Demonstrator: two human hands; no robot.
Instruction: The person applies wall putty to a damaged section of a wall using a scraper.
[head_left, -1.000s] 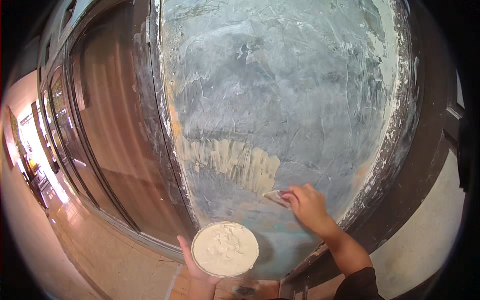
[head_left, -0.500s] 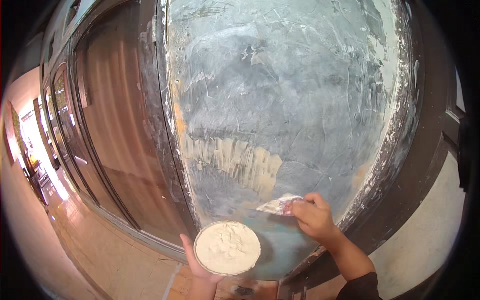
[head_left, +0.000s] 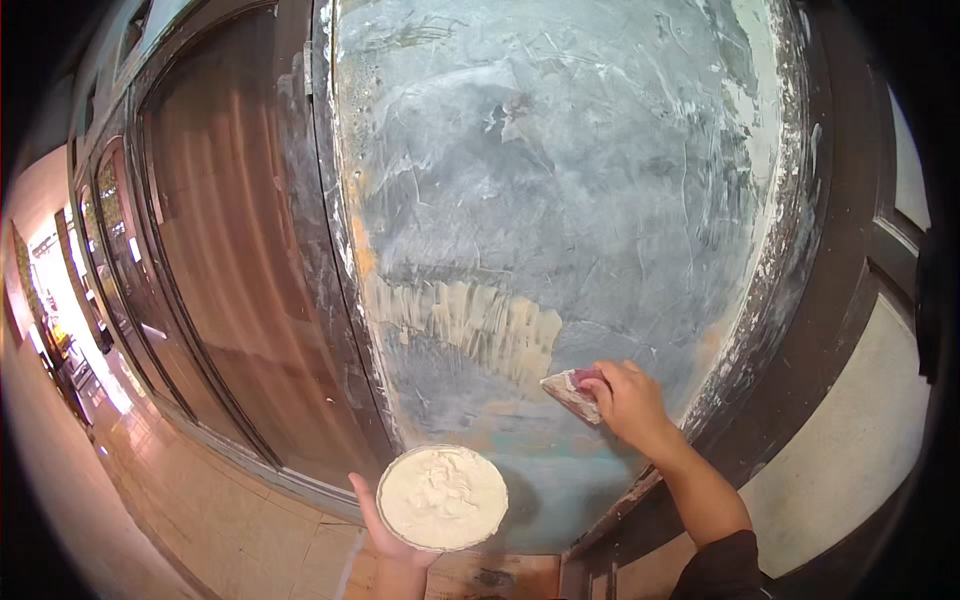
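Note:
My left hand (head_left: 383,532) supports a round tub (head_left: 438,549) from its left side and below, thumb along the rim. Pale cream putty (head_left: 443,497) fills the tub almost to the top, its surface stirred into ridges. Closed around the handle of a putty knife (head_left: 574,396) is my right hand (head_left: 632,402). Whitish paste coats the wide blade, which points left in front of the wall; I cannot tell whether it touches. Just up and left of the blade, a streaky cream patch (head_left: 490,325) lies on the grey-blue wall (head_left: 570,210).
Left of the wall stands a dark wooden frame with a brown glazed panel (head_left: 225,220). Dark woodwork (head_left: 800,370) with pale panels borders the right side. A tiled floor (head_left: 235,510) runs at lower left toward a bright opening. Beneath the tub lies a brownish surface (head_left: 495,577).
The putty knife has moved slightly up and right, and its blade has turned so its broad face shows. The tub sits a little farther left in view, still held.

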